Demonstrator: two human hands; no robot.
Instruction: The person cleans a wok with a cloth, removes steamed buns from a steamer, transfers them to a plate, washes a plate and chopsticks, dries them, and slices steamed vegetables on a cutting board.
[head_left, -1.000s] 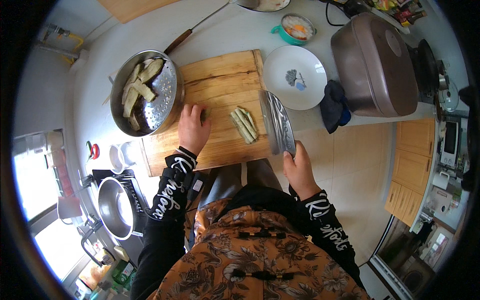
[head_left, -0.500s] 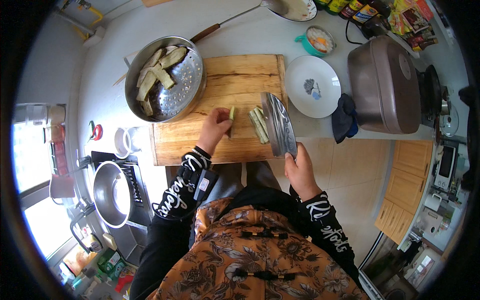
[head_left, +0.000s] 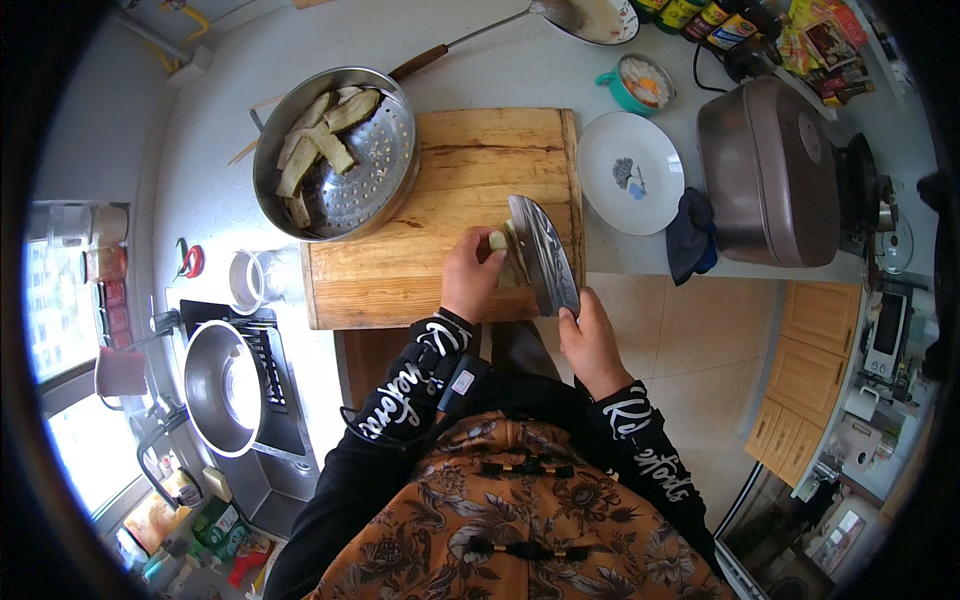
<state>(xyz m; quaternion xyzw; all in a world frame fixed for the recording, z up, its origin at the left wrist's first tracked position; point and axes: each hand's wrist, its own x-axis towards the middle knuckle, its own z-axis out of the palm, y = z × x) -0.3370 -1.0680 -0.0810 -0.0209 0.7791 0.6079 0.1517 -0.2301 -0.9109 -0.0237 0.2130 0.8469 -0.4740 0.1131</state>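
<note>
My right hand (head_left: 597, 345) grips the handle of a kitchen knife (head_left: 546, 258), its broad blade over the right part of a wooden cutting board (head_left: 480, 150). Just left of the blade, my left hand (head_left: 474, 274) pinches a pale green strip of eggplant (head_left: 498, 240) between thumb and fingers. More cut eggplant strips (head_left: 516, 262) lie between that hand and the blade, partly hidden. At the board's upper left stands a metal steamer pot (head_left: 393, 170) with a perforated bottom, holding several limp eggplant slices (head_left: 297, 166).
Right of the board are a white plate (head_left: 600, 150), a dark cloth (head_left: 690, 235) and a rice cooker (head_left: 765, 170). A green cup (head_left: 622, 98) and a ladle (head_left: 420, 62) lie farther back. A glass jar (head_left: 245, 283) and a sink with a metal basin (head_left: 195, 400) are left.
My left hand has moved right with its eggplant strip, up to the other strips beside the knife. The knife has shifted slightly left and tilted.
</note>
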